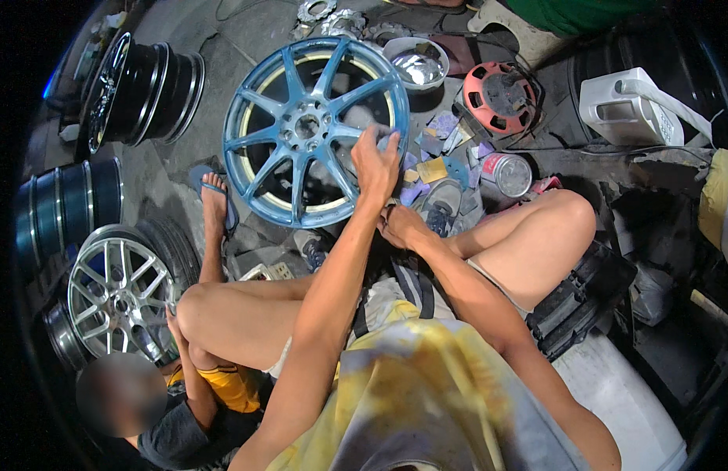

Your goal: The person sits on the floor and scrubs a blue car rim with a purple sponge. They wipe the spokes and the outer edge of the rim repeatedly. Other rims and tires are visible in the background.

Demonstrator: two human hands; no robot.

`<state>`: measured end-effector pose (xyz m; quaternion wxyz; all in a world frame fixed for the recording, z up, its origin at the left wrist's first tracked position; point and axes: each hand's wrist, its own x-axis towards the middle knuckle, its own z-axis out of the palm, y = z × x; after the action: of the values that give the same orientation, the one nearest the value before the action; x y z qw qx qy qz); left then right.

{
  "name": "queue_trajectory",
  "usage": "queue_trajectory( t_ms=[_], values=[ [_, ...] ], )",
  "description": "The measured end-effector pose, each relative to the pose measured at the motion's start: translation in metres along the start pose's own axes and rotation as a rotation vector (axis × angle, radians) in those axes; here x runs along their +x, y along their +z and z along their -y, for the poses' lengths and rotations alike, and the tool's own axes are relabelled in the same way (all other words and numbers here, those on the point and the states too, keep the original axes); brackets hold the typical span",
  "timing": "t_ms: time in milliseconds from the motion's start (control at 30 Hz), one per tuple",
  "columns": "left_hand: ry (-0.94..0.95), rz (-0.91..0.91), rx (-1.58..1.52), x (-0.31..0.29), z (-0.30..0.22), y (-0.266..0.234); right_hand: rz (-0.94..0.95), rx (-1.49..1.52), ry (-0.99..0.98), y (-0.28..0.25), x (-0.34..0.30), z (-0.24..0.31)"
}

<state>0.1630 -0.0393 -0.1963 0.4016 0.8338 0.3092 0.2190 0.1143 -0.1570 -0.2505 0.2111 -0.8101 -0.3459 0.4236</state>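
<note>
A blue multi-spoke wheel rim lies tilted on the concrete floor in front of me. My left hand reaches out to its right edge and presses a small pale scrap of paper against the rim with closed fingers. My right hand sits lower, just beside the rim's lower right edge, fingers curled; whether it holds anything is hidden. My bare knees flank both arms, and my left foot in a sandal rests by the rim's left side.
Another person sits at lower left beside a silver wheel. Black rims and dark blue rims stand at left. A metal bowl, red round device, tin can, paper scraps and white jerrycan crowd the right.
</note>
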Motion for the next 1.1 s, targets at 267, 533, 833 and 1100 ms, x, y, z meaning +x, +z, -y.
queue_trajectory(
  t_ms=[267, 533, 833, 1100],
  values=[
    [0.024, -0.025, 0.013, -0.003, 0.002, -0.002, -0.029, 0.029, -0.004, -0.004, -0.002, 0.007],
    [0.049, -0.047, 0.031, -0.004, 0.0, -0.001, 0.006, 0.005, -0.005, -0.002, -0.002, 0.006],
    [0.064, -0.064, 0.03, -0.001, 0.002, 0.001, -0.137, 0.068, -0.076, 0.008, -0.003, -0.001],
    [-0.037, -0.015, 0.003, -0.002, 0.003, -0.004, -0.031, 0.063, -0.06, -0.017, -0.013, 0.014]
  ],
)
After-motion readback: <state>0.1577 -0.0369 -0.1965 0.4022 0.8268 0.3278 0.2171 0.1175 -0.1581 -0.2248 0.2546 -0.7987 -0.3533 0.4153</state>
